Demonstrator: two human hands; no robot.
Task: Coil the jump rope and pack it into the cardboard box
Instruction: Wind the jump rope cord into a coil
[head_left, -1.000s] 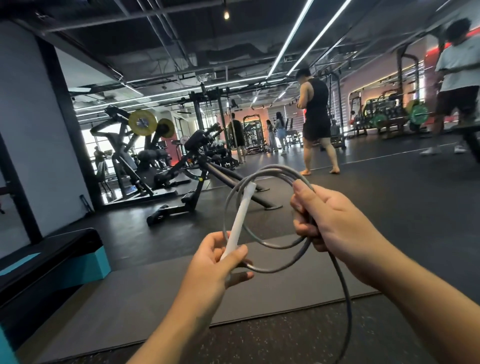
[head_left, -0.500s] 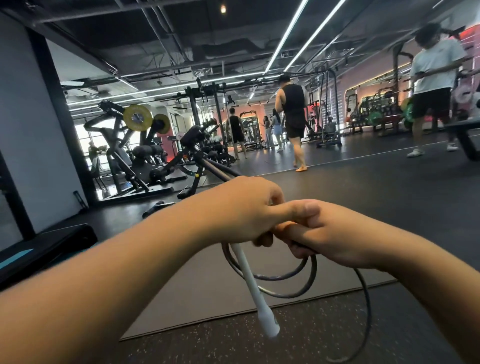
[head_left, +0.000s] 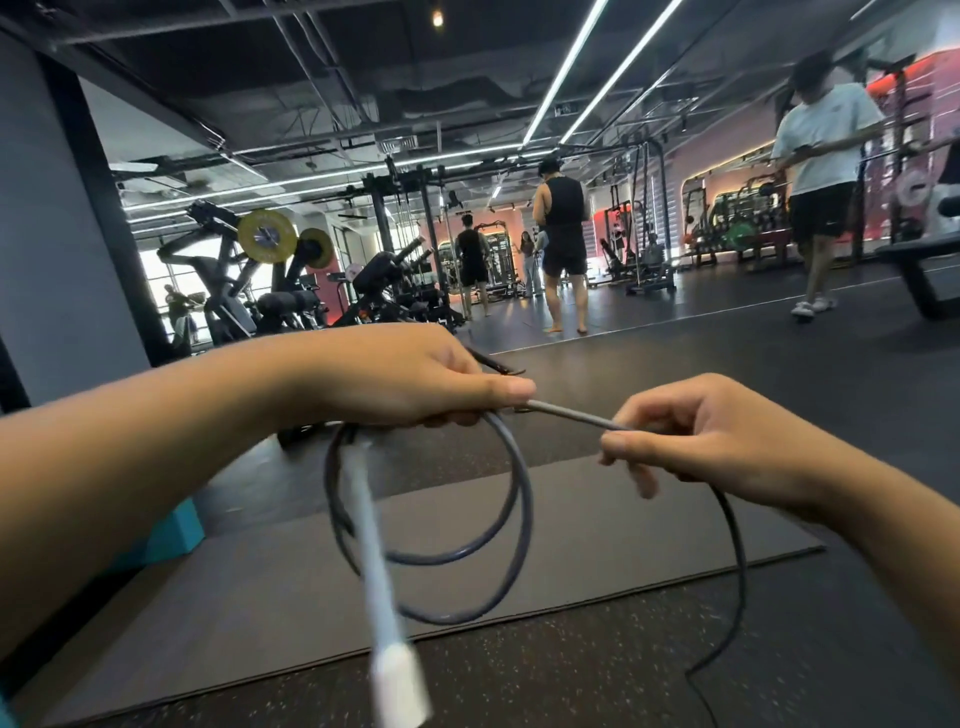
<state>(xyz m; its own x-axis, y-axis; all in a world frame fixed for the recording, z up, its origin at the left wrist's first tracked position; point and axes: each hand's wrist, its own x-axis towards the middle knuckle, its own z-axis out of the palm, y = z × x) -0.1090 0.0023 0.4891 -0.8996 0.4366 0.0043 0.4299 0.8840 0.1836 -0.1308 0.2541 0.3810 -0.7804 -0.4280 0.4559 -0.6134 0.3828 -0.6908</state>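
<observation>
My left hand is closed around the top of a coil of grey jump rope, which hangs below it in two or three loops. The rope's white handle dangles down from that hand, blurred. A straight stretch of rope runs rightward to my right hand, which pinches it between thumb and fingers. From the right hand the loose rope drops toward the floor at the lower right. No cardboard box is in view.
A grey floor mat lies on the dark speckled gym floor below my hands. A teal-sided step bench sits at the left. Weight machines stand behind; a person in black and a person in white stand farther off.
The handle flipped from pointing up to hanging down under my left hand. My hands met over the coil, then the right hand slid away to the right along the rope.
</observation>
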